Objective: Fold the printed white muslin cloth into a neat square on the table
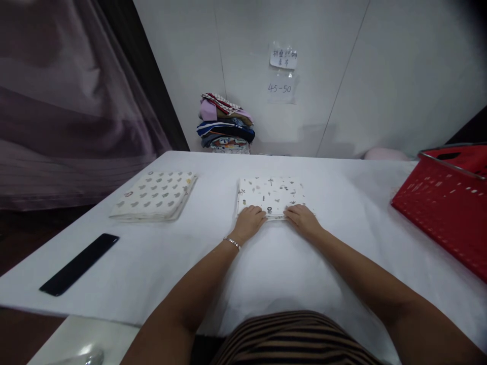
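A white cloth with small scattered prints (272,191) lies folded into a flat rectangle near the middle of the table. My left hand (251,219) is at the left part of its near edge, fingers bent over the fabric; a silvery bracelet is on that wrist. My right hand (302,218) holds the same edge farther right, its fingers also closed on the cloth. Between the two hands, stacked fold layers show along the near side. Both thumbs are partly hidden.
Left of me is another folded cloth with leaf-like prints (155,195). A black flat strip (79,264) lies near the left edge of the white table (182,274). At right stands a red basket (449,208). Folded fabrics (226,124) are piled by the wall.
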{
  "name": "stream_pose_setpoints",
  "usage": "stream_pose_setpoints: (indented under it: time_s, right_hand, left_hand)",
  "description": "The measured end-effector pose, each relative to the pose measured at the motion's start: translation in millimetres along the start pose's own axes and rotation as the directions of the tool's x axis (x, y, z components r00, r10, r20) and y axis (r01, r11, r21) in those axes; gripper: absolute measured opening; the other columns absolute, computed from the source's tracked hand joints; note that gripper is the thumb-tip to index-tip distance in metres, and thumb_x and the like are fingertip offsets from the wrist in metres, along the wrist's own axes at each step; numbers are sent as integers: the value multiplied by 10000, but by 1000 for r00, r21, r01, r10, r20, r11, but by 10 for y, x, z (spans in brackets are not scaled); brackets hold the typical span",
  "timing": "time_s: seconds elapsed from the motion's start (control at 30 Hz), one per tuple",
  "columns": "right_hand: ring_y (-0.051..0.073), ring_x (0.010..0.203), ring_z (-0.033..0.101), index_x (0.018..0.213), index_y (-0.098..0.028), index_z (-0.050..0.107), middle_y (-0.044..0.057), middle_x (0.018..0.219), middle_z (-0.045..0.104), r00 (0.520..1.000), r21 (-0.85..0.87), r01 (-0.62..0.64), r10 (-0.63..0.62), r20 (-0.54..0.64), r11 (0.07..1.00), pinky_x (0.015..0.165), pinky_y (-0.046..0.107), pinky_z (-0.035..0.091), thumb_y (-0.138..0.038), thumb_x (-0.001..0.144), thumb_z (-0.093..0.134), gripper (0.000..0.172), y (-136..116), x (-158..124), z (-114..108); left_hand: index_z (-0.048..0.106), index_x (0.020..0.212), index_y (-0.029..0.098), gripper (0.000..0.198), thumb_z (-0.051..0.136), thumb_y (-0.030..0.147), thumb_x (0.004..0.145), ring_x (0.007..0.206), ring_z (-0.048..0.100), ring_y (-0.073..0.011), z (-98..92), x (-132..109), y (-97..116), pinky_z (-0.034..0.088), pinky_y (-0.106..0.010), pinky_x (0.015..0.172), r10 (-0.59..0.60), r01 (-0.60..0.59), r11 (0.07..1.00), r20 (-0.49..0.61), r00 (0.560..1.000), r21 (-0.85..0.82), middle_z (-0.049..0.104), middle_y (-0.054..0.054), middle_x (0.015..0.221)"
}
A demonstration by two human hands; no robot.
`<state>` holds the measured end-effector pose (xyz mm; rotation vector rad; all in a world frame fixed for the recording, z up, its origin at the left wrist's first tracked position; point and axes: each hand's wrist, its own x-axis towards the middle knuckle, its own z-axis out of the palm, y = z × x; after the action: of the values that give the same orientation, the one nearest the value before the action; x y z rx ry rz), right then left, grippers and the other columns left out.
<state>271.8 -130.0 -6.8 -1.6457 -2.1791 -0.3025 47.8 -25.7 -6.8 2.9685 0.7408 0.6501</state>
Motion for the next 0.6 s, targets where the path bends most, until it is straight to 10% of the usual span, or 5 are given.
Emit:
stream_pose_setpoints:
  time_s: [0.6]
  right_hand:
    - [194,837,522,972,-183,668,77,945,670,993,-127,66,-77,-89,990,719,309,358,-201,936,432,239,69,81,38]
  left_hand:
    - [595,822,179,199,439,248,924,799,511,-169,1,52,-3,366,-309,696,75,-56,979,-94,993,194,589,-47,816]
